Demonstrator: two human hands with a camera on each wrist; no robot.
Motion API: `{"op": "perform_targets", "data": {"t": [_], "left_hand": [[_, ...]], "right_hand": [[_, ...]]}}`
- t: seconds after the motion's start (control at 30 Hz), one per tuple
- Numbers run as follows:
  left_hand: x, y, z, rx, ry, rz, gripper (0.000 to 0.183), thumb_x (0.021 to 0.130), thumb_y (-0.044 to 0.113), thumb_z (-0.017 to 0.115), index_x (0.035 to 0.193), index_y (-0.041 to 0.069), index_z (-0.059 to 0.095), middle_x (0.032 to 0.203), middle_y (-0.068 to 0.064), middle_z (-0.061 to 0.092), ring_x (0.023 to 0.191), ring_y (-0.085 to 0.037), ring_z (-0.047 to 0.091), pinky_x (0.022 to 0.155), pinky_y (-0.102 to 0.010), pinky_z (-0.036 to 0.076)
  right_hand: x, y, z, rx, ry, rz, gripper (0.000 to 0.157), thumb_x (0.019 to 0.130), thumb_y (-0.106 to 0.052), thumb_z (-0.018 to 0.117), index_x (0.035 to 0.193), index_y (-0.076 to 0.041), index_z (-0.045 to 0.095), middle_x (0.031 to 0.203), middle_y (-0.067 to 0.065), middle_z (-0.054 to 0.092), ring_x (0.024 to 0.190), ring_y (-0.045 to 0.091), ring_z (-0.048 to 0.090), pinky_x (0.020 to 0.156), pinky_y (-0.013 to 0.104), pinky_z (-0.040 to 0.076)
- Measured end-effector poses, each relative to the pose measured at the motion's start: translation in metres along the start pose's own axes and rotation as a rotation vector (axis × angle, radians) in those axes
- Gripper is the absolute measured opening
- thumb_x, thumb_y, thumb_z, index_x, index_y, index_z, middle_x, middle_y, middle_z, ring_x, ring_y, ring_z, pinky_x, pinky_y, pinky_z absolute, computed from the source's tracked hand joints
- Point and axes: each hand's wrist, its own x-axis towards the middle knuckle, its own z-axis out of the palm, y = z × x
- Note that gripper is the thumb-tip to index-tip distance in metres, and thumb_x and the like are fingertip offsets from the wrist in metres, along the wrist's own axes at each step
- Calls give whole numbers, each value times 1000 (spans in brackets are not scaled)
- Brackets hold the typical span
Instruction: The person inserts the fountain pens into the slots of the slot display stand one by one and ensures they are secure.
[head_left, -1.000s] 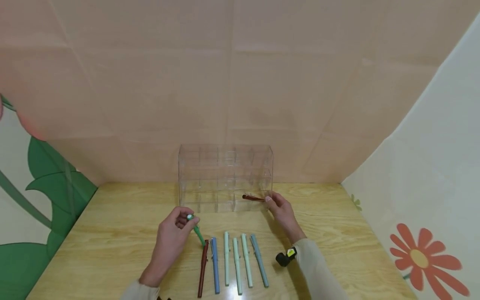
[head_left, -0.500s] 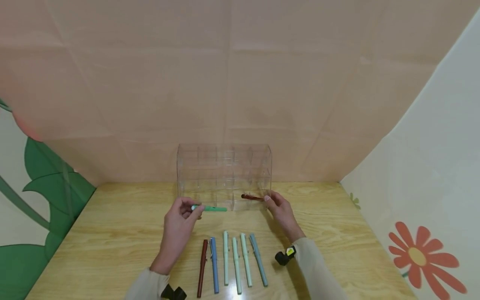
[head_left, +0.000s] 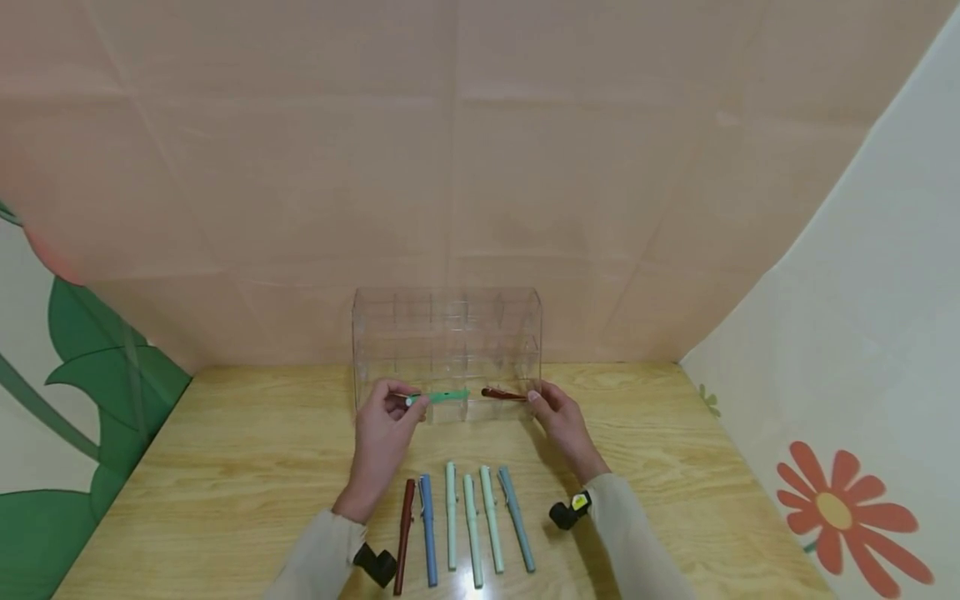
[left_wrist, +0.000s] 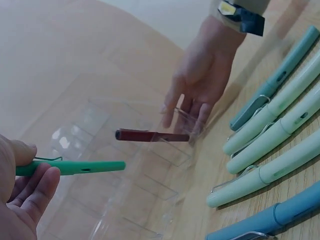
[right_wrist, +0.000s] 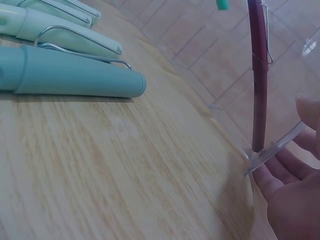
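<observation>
My left hand (head_left: 385,429) pinches a green pen (head_left: 448,395) by its capped end, the clip showing in the left wrist view. The pen is held nearly level before the clear acrylic rack (head_left: 447,292), pointing right. My right hand (head_left: 566,425) grips the rack's right side wall between thumb and fingers; this shows best in the right wrist view, beside the hand (right_wrist: 295,200). A dark red pen (left_wrist: 150,135) lies sideways at the rack's lower right, its end close to that wall. The green pen's tip is apart from the red pen.
Pens lie in a row on the wooden table (head_left: 240,467): a dark red pen (head_left: 404,537), a blue pen (head_left: 428,533), several pale green pens (head_left: 473,533) and a teal pen (head_left: 517,521). A pinkish backdrop (head_left: 450,167) hangs behind the rack.
My left hand has moved forward and right to the rack, and the green pen has swung from pointing down to nearly level. The right hand stays on the rack wall.
</observation>
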Motion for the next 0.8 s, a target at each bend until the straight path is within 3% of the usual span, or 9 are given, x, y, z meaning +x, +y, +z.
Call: {"op": "perform_targets", "data": {"t": [0.23, 0.53, 0.8], "left_hand": [[7, -8, 14, 35, -30, 16, 22, 99, 17, 77, 114, 7, 64, 106, -14, 74, 89, -30, 77, 75, -28, 63], [10, -15, 28, 67, -78, 39, 18, 101, 19, 76, 112, 11, 65, 100, -10, 74, 84, -15, 75, 72, -26, 61], [14, -19, 33, 87, -84, 50, 19, 101, 17, 76, 113, 9, 64, 101, -9, 73, 86, -20, 76, 74, -27, 63]], "right_hand": [[0, 0, 1, 0, -1, -2, 57, 111, -38, 57, 157, -5, 49, 158, 22, 55, 140, 35, 58, 119, 53, 49], [0, 4, -1, -5, -3, 2, 60, 110, -43, 59, 157, -9, 50, 159, 21, 55, 143, 35, 57, 122, 54, 45], [1, 4, 0, -3, -1, 4, 57, 111, -39, 58, 158, -7, 49, 158, 21, 55, 142, 35, 57, 121, 55, 46]]}}
